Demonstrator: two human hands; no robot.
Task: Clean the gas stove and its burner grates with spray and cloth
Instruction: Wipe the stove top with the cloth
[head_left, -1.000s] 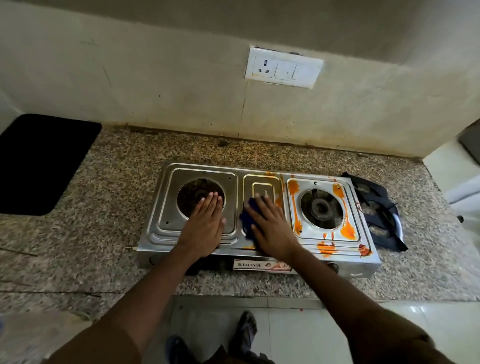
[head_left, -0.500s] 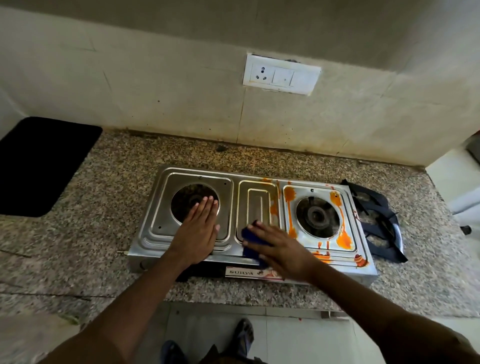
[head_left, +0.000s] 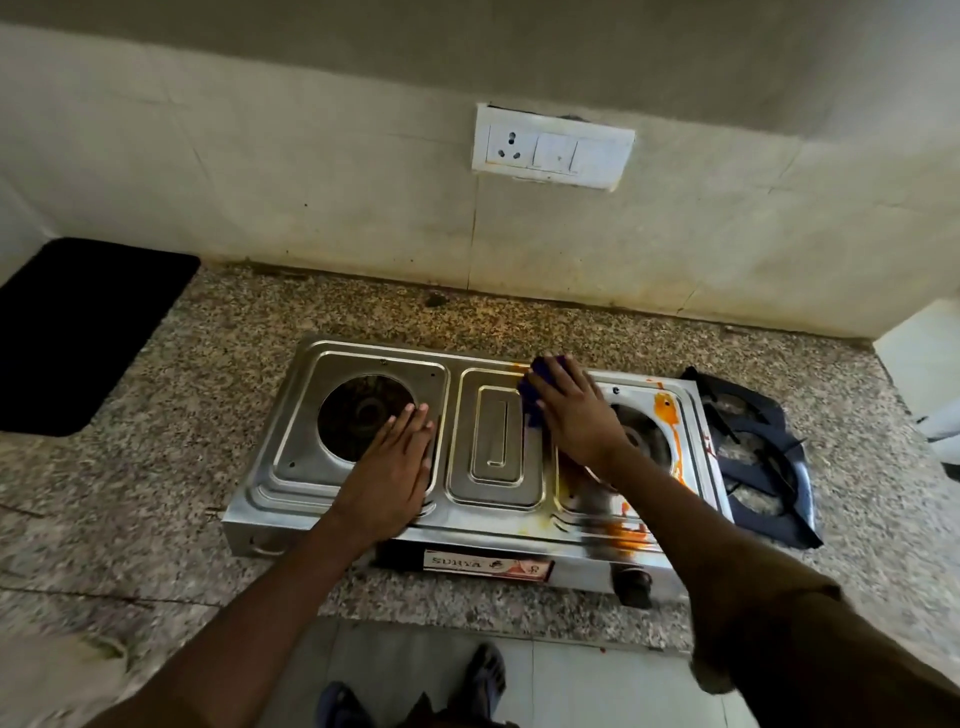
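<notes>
Stove (head_left: 493, 499): steel two-burner unit, set on the speckled stone worktop (head_left: 182, 467) near the front edge, a red label strip on its front face. Both burner wells are bare of grates.

Left hand (head_left: 389, 473): flat, palm down, fingers straight and together, resting on the stove top at the right rim of the left burner (head_left: 363, 418). It holds nothing.

Right hand (head_left: 571, 410): pressed down on a blue cloth (head_left: 535, 384) at the back of the stove, between the centre panel and the right burner (head_left: 641, 441). Fingers are spread over the cloth; only its left and far edges show, so whether they curl round it cannot be told.

Stains (head_left: 667, 410): orange smears beside the right burner, with more (head_left: 628, 535) along the stove's front right edge.

Grates (head_left: 753, 457): dark metal, lying on the worktop just beside the stove's right end, seemingly stacked.

Socket plate (head_left: 553, 148): white, on the wall behind the stove.

Mat (head_left: 78, 332): black, rounded corners, at the worktop's left end, well apart from the stove.

Feet (head_left: 415, 691): in dark sandals, on the tiled floor below the worktop edge.
</notes>
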